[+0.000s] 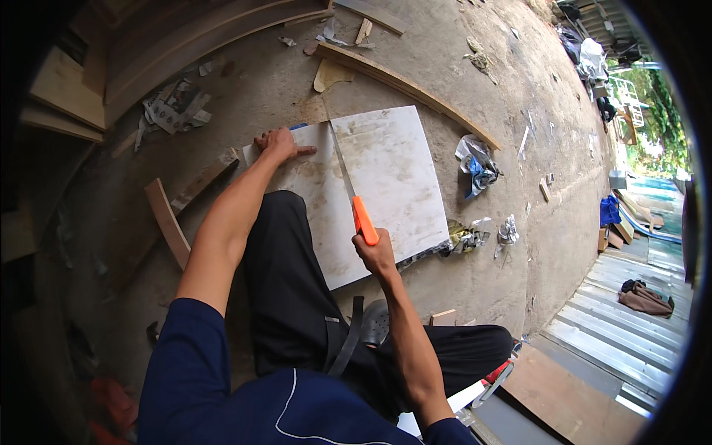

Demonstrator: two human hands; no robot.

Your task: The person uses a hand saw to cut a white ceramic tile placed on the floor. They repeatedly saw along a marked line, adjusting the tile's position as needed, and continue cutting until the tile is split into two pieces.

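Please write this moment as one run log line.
left hand: on white board | right hand: gripping orange-handled saw | blade: across board

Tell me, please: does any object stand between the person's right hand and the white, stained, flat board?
Only the grey-bladed hand saw with a bright orange handle, which the right hand grips; it reaches over the board. Nothing else visible stands between them.

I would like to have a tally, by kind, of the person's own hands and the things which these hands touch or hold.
Hands: 2 (left hand, right hand)
Orange-handled handsaw: 1
White board: 1
Total: 4
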